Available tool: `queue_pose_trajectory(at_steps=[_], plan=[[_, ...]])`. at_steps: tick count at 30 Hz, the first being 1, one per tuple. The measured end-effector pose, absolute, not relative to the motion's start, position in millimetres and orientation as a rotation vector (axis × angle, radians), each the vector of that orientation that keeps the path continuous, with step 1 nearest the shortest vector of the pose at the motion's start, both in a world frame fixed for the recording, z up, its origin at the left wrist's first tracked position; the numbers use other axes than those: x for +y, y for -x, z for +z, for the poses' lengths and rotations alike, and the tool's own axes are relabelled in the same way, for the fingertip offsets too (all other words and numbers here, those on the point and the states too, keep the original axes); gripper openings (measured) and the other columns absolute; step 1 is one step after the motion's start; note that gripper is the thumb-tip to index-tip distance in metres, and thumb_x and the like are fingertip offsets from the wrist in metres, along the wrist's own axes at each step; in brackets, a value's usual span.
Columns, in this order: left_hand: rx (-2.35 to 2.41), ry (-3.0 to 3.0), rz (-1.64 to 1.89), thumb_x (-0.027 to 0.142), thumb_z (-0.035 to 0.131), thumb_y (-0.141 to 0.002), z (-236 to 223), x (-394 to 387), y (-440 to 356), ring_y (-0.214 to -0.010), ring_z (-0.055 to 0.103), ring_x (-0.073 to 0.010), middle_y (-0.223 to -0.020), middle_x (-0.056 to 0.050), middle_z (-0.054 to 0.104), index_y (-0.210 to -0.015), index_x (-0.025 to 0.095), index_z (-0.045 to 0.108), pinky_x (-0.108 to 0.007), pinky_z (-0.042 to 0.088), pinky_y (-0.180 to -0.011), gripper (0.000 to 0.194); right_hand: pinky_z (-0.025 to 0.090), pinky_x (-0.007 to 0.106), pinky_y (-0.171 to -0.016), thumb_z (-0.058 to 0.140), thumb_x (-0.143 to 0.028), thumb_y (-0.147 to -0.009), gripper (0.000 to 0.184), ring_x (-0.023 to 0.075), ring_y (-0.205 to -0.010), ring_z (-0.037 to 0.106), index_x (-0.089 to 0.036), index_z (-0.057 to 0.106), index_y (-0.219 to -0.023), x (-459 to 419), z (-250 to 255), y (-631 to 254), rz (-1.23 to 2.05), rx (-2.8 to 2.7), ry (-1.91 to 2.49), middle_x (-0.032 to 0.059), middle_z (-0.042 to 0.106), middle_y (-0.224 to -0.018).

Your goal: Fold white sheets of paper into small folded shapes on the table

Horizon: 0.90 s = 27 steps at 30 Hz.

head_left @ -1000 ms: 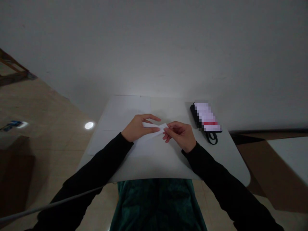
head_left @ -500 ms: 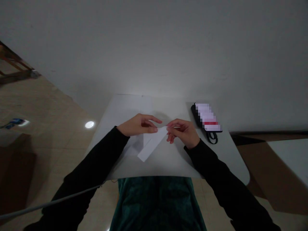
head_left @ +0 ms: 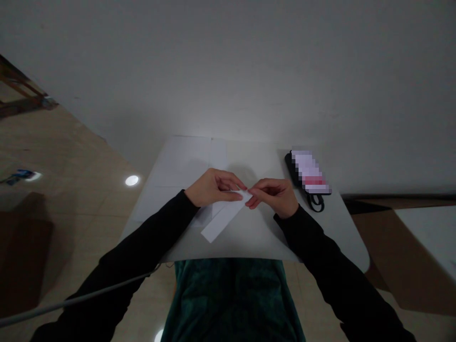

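Note:
A long white paper strip (head_left: 221, 222) slants over the table, its lower end toward me and to the left. At its upper end, my right hand (head_left: 276, 194) pinches the paper between thumb and fingers. My left hand (head_left: 218, 187) is closed on the same end from the other side, its thumb and fingertips close to the right hand's. A small bit of the paper between the fingertips looks folded or bent; the exact shape is partly hidden by the fingers.
White paper sheets (head_left: 185, 159) lie on the left of the white table (head_left: 249, 244), against the wall. At the right stands a phone (head_left: 309, 171), screen blurred, on a black case with a strap (head_left: 316, 203). A grey cable (head_left: 107, 286) crosses my left sleeve.
My left hand has moved right and closed its fingers on the strip's upper end, where they were apart before. The right hand keeps its pinch.

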State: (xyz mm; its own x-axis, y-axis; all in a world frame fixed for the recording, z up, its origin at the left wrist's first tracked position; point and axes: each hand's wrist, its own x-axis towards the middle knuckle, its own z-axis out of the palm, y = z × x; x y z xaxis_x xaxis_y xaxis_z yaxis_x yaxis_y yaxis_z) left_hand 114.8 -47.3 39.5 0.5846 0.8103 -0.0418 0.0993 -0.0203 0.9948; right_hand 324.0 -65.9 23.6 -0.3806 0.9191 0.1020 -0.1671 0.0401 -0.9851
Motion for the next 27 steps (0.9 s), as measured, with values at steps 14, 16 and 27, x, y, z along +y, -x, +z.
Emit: queue_pose_trajectory(at_steps=[14, 16, 27], plan=[[0.582, -2.176, 0.541, 0.023, 0.067, -0.079, 44.3, -43.5, -110.7, -0.077, 0.068, -0.0132, -0.086, -0.007, 0.074, -0.088, 0.017, 0.075, -0.021, 0.053, -0.073, 0.013, 0.06, 0.025, -0.054, 0.08, -0.036, -0.063, 0.025, 0.0142, -0.056, 0.069, -0.015, 0.073, -0.076, -56.7, 5.9, -320.8, 1.728, -1.435, 1.001, 0.0025, 0.073, -0.068], [0.53, -2.203, 0.522, 0.022, 0.066, -0.081, 44.3, -44.5, -110.8, -0.077, 0.068, -0.0126, -0.087, -0.007, 0.074, -0.089, 0.018, 0.075, -0.02, 0.052, -0.074, 0.013, 0.061, 0.026, -0.055, 0.079, -0.038, -0.063, 0.026, 0.0146, -0.056, 0.069, -0.015, 0.073, -0.075, -57.8, 6.7, -321.0, 1.799, -1.471, 0.99, 0.0027, 0.073, -0.069], [0.561, -2.203, 0.452, 0.025, 0.066, -0.081, 47.5, -39.5, -104.2, -0.076, 0.067, -0.0121, -0.085, -0.006, 0.073, -0.09, 0.017, 0.074, -0.019, 0.05, -0.072, 0.015, 0.061, 0.03, -0.056, 0.08, -0.043, -0.062, 0.036, 0.0198, -0.059, 0.071, -0.011, 0.072, -0.078, -64.7, 10.4, -319.5, 1.861, -1.474, 1.031, 0.0063, 0.071, -0.062]])
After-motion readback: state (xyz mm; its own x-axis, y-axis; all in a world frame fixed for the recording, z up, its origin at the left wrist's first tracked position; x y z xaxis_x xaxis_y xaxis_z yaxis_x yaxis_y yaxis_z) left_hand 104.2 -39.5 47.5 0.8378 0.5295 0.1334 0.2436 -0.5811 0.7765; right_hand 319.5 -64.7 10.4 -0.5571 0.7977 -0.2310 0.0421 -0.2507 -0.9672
